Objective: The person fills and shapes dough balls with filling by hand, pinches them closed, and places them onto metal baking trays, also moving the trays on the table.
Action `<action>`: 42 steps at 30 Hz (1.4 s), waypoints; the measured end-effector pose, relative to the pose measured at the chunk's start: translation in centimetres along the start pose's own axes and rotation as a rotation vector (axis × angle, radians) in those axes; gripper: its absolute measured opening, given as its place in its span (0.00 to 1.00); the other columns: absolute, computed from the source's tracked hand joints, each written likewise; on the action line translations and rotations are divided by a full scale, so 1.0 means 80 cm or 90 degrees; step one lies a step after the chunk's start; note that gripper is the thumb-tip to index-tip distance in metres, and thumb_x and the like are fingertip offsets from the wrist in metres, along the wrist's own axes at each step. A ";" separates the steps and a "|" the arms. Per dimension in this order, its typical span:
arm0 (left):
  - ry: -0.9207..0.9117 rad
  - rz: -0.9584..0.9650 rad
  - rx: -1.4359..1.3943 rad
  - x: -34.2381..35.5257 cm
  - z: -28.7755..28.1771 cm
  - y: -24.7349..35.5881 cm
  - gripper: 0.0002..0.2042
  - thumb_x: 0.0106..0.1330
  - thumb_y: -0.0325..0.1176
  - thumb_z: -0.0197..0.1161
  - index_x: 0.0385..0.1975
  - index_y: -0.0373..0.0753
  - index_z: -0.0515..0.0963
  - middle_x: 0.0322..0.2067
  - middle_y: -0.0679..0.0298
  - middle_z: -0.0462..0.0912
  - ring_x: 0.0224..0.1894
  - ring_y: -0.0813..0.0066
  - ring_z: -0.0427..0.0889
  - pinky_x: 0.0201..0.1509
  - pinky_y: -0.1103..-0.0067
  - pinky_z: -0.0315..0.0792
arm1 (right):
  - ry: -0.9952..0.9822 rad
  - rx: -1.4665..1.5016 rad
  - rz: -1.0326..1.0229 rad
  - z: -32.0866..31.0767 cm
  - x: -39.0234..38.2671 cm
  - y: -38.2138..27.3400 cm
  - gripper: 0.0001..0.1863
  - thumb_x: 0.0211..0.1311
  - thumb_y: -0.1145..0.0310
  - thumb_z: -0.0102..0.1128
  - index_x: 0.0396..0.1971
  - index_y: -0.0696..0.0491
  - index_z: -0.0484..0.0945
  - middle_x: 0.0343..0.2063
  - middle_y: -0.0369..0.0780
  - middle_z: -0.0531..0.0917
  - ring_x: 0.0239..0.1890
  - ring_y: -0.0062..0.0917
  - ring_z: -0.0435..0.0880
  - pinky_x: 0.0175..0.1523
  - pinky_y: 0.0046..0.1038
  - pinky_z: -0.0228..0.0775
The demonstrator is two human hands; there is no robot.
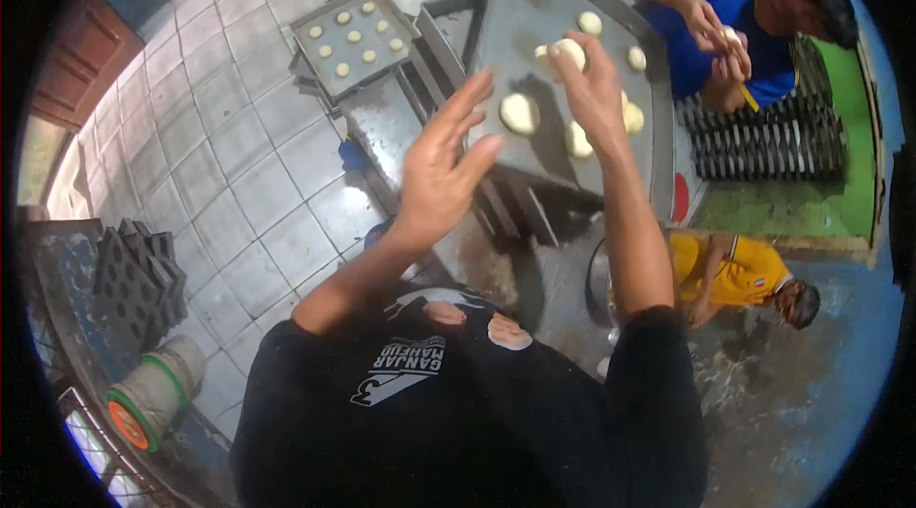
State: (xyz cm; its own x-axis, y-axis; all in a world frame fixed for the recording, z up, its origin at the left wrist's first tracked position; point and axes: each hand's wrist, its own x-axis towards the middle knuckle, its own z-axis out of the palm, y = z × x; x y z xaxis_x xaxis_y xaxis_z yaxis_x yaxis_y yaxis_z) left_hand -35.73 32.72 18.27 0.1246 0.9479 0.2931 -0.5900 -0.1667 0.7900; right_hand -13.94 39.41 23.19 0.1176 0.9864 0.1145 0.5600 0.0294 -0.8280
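Note:
A large grey metal tray (510,26) stands in front of me, with several pale, round dough balls on it. In the fingers of my right hand (593,88) is a dough ball (571,52), held over the tray. More dough lies under and beside that hand, including one dough ball (578,140) next to its wrist. My left hand (444,160) is raised at the tray's near left edge, fingers spread and palm facing right, with nothing in it. Closest to it is a flattened dough ball (520,114). Farther back lie two others, one at the far right side (636,58).
A smaller tray (329,83) with dough balls in rows is at the far left. A person in a blue shirt (697,31) handles dough at right; another in yellow (730,269) is below. Dark moulds (763,141) are stacked right, more moulds (138,274) left, near a bucket (157,389).

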 end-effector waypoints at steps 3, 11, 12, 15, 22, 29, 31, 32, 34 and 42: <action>0.036 -0.047 0.095 0.003 -0.075 -0.010 0.20 0.72 0.24 0.58 0.64 0.34 0.75 0.64 0.55 0.76 0.66 0.67 0.74 0.70 0.71 0.67 | 0.120 -0.424 -0.236 0.017 0.081 0.088 0.21 0.71 0.62 0.61 0.53 0.64 0.75 0.50 0.53 0.82 0.52 0.42 0.82 0.59 0.39 0.72; 0.197 -0.079 0.348 -0.012 -0.178 0.018 0.14 0.75 0.23 0.54 0.56 0.31 0.78 0.52 0.53 0.82 0.54 0.64 0.82 0.60 0.71 0.75 | -0.071 -0.447 -0.208 0.057 0.130 0.138 0.32 0.76 0.55 0.51 0.67 0.66 0.64 0.71 0.60 0.60 0.75 0.53 0.57 0.78 0.44 0.49; 0.183 -0.052 0.314 -0.006 -0.172 0.015 0.14 0.74 0.23 0.54 0.56 0.31 0.78 0.52 0.53 0.82 0.53 0.64 0.82 0.60 0.71 0.75 | -0.073 -0.443 -0.215 0.059 0.132 0.136 0.34 0.78 0.52 0.47 0.68 0.66 0.62 0.73 0.60 0.58 0.77 0.52 0.54 0.79 0.44 0.46; 0.083 0.039 0.290 0.016 -0.147 0.001 0.13 0.72 0.21 0.54 0.53 0.30 0.78 0.51 0.52 0.82 0.49 0.66 0.83 0.55 0.72 0.76 | -0.137 -0.449 -0.213 0.052 0.134 0.138 0.36 0.79 0.48 0.40 0.71 0.64 0.60 0.74 0.57 0.58 0.77 0.50 0.54 0.79 0.43 0.46; -0.124 -0.004 0.233 0.039 -0.070 0.019 0.15 0.66 0.19 0.51 0.49 0.28 0.80 0.48 0.52 0.83 0.45 0.68 0.84 0.55 0.73 0.76 | -0.005 -0.070 0.204 -0.213 0.041 0.184 0.34 0.75 0.65 0.51 0.76 0.59 0.53 0.68 0.49 0.72 0.68 0.35 0.72 0.71 0.34 0.62; -0.306 -0.106 0.185 -0.018 -0.003 -0.002 0.11 0.70 0.19 0.55 0.47 0.29 0.80 0.45 0.52 0.85 0.41 0.69 0.89 0.46 0.76 0.81 | 0.198 -0.191 0.312 -0.228 -0.155 0.123 0.34 0.64 0.77 0.64 0.70 0.60 0.64 0.54 0.47 0.80 0.51 0.27 0.82 0.57 0.27 0.74; -0.386 -0.145 0.201 -0.038 0.040 -0.011 0.15 0.74 0.23 0.54 0.58 0.29 0.75 0.55 0.52 0.82 0.51 0.64 0.86 0.56 0.72 0.79 | 0.401 0.022 0.198 -0.206 -0.211 0.090 0.31 0.63 0.77 0.66 0.65 0.60 0.69 0.49 0.42 0.82 0.47 0.23 0.81 0.53 0.26 0.76; -0.338 -0.155 0.140 -0.057 0.068 -0.027 0.19 0.75 0.25 0.53 0.64 0.29 0.69 0.60 0.50 0.78 0.57 0.62 0.82 0.61 0.72 0.76 | 0.421 0.019 0.185 -0.176 -0.235 0.066 0.25 0.63 0.77 0.67 0.60 0.61 0.73 0.50 0.41 0.82 0.47 0.22 0.82 0.53 0.27 0.77; -0.281 -0.233 0.008 -0.102 0.113 -0.057 0.25 0.78 0.29 0.51 0.72 0.29 0.58 0.66 0.49 0.70 0.66 0.61 0.73 0.68 0.71 0.69 | 0.355 0.004 0.185 -0.108 -0.283 0.021 0.18 0.61 0.77 0.68 0.51 0.60 0.78 0.51 0.40 0.81 0.47 0.22 0.81 0.52 0.25 0.78; -0.354 -0.363 0.119 -0.248 0.203 -0.128 0.18 0.83 0.41 0.47 0.34 0.35 0.75 0.31 0.69 0.75 0.34 0.82 0.71 0.37 0.77 0.69 | 0.441 -0.241 0.046 -0.044 -0.488 0.030 0.13 0.60 0.75 0.71 0.43 0.62 0.83 0.37 0.43 0.85 0.39 0.28 0.85 0.44 0.30 0.78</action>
State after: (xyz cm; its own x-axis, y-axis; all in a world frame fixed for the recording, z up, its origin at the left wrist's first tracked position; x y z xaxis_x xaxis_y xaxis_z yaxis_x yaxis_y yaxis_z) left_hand -19.19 11.21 13.14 0.7722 0.6353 0.0049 -0.1802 0.2116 0.9606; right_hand -14.29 0.42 18.69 0.5783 0.6553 0.4860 0.7578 -0.2109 -0.6174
